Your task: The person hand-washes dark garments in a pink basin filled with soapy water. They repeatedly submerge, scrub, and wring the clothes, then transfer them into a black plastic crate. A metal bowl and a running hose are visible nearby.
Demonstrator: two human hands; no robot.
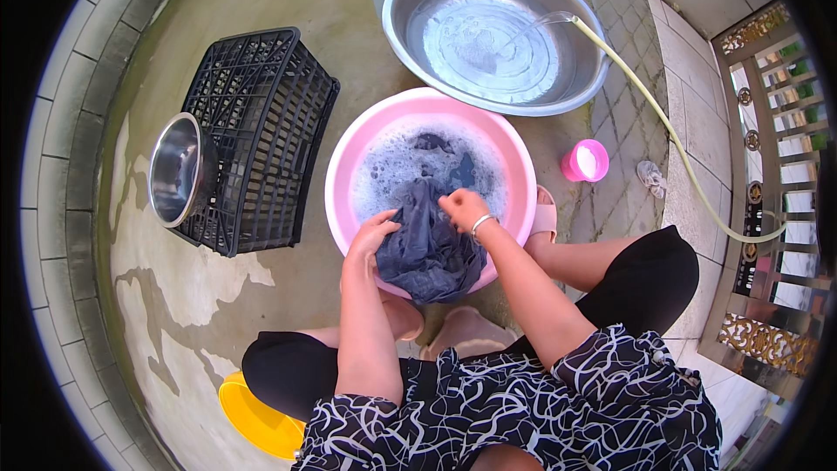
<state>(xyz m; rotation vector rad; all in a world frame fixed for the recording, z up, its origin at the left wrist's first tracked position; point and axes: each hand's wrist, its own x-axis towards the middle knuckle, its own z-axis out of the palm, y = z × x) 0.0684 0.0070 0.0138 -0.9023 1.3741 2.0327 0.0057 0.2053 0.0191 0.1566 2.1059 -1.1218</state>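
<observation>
A wet dark blue-grey cloth [428, 255] hangs over the near rim of a pink plastic basin [343, 163], its upper end reaching into the suds. My left hand [374, 232] grips the cloth's left edge with thumb and fingers. On the other side, my right hand [465, 208], with a bracelet at the wrist, is closed on a bit of the cloth's right edge. Soapy water [392, 163] with thick foam fills the basin, and more dark fabric [433, 142] pokes up through it. How much cloth lies under the foam is hidden.
Behind the basin stands a large metal tub [425, 72]; a pale yellow hose [644, 88] runs water into it. At left are a black plastic crate [274, 144] and a steel bowl [173, 170]. A pink cup [575, 167] of white powder sits right. A yellow basin [261, 418] is near my left knee.
</observation>
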